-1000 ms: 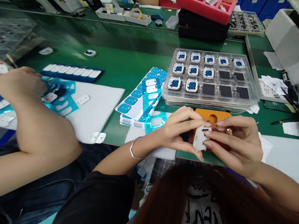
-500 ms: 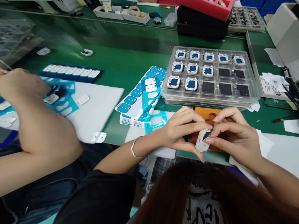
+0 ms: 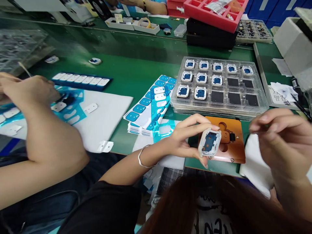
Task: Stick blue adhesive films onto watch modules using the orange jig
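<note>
My left hand (image 3: 187, 136) grips a white watch case (image 3: 211, 142) by its edges. The case is tilted toward me, and its open inside shows a dark blue piece. Below and behind it lies an orange metal fixture (image 3: 234, 146) with cut-outs and a small black block. My right hand (image 3: 284, 136) is raised to the right of the fixture, apart from the case. Its thumb and fingers are bent together in a pinch, slightly blurred; whatever may be between them I cannot make out.
A clear tray (image 3: 175, 100) of similar cases stands behind my hands. To its left lie stacked blue-and-white adhesive sheets (image 3: 140, 112). A co-worker's arm (image 3: 48, 130) works at the left over a white foam sheet (image 3: 117, 104). A white cloth (image 3: 254, 159) lies at the right.
My right hand has come off the case and moved right. The case has turned in my left hand, so its inside faces me, and the white flap under my thumb no longer shows.
</note>
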`<state>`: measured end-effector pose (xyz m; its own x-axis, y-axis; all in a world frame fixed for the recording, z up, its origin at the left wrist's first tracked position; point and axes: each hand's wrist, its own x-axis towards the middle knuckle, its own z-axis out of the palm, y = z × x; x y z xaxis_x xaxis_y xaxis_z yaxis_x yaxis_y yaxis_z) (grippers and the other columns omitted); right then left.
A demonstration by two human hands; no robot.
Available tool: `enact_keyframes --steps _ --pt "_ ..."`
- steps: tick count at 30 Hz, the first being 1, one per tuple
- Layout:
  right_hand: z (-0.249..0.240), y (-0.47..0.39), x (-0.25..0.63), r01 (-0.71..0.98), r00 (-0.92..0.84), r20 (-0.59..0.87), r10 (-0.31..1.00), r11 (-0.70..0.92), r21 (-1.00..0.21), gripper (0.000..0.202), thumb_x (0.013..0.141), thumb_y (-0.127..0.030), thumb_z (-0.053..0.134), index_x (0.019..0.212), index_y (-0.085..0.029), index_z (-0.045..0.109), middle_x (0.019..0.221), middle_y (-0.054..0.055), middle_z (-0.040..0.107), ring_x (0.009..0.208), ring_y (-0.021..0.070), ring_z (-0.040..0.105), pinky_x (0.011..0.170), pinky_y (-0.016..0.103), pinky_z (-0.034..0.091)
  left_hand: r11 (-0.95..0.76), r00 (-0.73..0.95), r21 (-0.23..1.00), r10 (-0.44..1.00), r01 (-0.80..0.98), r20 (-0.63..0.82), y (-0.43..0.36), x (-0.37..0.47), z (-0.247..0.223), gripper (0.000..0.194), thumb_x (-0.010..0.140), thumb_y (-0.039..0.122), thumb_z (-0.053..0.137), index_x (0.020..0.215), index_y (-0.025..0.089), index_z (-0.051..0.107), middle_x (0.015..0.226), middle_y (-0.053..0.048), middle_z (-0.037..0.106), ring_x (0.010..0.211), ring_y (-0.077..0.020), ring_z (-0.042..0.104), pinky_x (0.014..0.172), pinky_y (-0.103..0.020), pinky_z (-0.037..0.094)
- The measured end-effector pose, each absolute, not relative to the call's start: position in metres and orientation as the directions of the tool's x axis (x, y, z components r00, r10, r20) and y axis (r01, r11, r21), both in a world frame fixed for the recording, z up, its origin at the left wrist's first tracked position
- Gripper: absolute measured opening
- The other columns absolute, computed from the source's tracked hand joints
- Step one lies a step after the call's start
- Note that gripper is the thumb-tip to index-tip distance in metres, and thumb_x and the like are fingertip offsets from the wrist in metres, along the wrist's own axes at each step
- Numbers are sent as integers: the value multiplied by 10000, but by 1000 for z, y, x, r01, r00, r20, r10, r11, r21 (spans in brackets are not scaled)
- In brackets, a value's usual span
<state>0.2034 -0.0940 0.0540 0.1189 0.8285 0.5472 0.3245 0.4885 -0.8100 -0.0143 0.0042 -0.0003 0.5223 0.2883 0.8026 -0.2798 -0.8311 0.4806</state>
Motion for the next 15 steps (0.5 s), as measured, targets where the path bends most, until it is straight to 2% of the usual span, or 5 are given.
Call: enact_keyframes --steps 3,6,9,12,15 --pt "62 -80 232 369 301 576 760 464 -805 173 772 -172 797 884 -247 688 837 44 666 781 158 653 718 339 539 -762 510 554 348 -335 787 5 -14 -4 691 800 645 668 1353 251 538 1036 -86 632 957 -207 620 784 -333 547" --pt "67 -69 264 610 351 454 819 169 -775 279 747 -296 822 993 -230 710 869 69 704 795 173 663 733 385 508 -713 489 597 398 -367 776 6 -13 -8 740 758 684 682 1359 283 520 1043 -78 607 959 -216 612 801 -358 546" --pt "66 -62 287 817 366 178 913 -224 -531 130 803 -293 760 885 -194 740 759 69 709 695 147 627 700 378 468 -703 492 610 410 -366 768 7 -14 -10 728 762 687 674 1356 300 509 1058 -73 582 977 -213 605 809 -355 549" --pt "61 -58 301 810 430 -72 900 -420 -410 18 788 -213 752 791 -198 741 716 44 723 685 140 634 685 343 439 -707 500 608 404 -361 766 8 -14 -9 717 762 675 684 1351 305 510 1067 -70 567 992 -211 601 814 -347 552" --pt "58 -54 308 796 437 -119 892 -445 -410 94 713 -168 796 767 -207 729 760 23 746 738 166 668 722 344 432 -693 505 614 401 -379 764 8 -14 -9 725 754 652 710 1358 304 510 1077 -70 557 997 -211 598 815 -346 551"
